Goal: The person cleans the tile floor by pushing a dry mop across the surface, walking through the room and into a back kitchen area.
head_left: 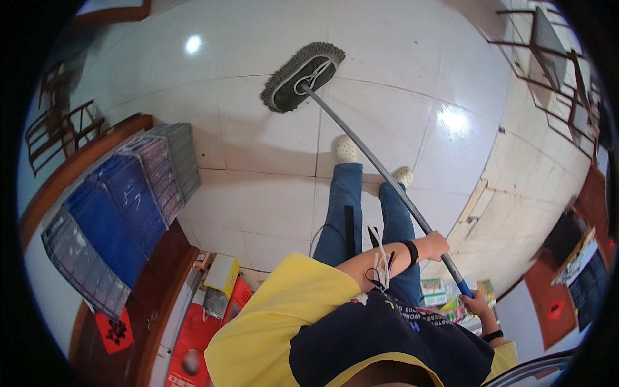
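A dust mop with a grey fringed head (pixel 302 77) rests on the pale tiled floor. White cords are tied around the base of its handle. The metal handle (pixel 372 157) runs diagonally down to the right, past my shoes. My left hand (pixel 434 245) reaches across my body and is closed around the lower grey part of the handle. Behind it, my right hand (pixel 476 305) grips the blue end (pixel 465 289) of the same handle, close to my right side. A black band circles each wrist.
Stacked plastic crates (pixel 121 198), blue and grey, stand at the left beside a dark wooden door (pixel 130 309). Boxes and a red bag (pixel 188 343) lie at lower left. Wooden chairs (pixel 546 53) line the upper right. Colourful packages (pixel 433 292) sit behind my right hand.
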Available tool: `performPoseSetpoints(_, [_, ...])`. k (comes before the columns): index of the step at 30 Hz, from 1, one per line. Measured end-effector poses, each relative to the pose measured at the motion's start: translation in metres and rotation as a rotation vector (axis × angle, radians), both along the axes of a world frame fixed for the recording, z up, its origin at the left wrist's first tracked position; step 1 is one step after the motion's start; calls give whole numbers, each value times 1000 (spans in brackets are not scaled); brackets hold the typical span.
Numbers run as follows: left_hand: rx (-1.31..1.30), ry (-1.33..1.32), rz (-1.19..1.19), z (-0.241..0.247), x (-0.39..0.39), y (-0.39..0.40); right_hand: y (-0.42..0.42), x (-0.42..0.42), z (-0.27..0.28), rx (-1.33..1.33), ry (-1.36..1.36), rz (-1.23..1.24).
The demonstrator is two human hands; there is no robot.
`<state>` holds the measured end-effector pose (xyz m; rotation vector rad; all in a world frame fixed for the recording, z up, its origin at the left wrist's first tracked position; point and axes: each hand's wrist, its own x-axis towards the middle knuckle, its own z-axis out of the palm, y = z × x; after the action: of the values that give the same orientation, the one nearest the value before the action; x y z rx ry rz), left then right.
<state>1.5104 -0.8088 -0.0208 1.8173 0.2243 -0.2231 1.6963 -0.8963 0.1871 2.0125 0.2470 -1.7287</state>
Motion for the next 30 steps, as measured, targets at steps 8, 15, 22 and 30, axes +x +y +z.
performPoseSetpoints(8, [113,100,20,-79,-71,45,1,-48,-108,149,139,62])
performPoseSetpoints(15, [650,700,106,-149,-253,185,136,-224,-251,711,429,4])
performPoseSetpoints(22, [984,1200,337,-89,-242,252,232,-243,-225,1073,456,-161])
performPoseSetpoints(30, [730,1099,3,-108,36,87,40,39,-218,749,524,-169])
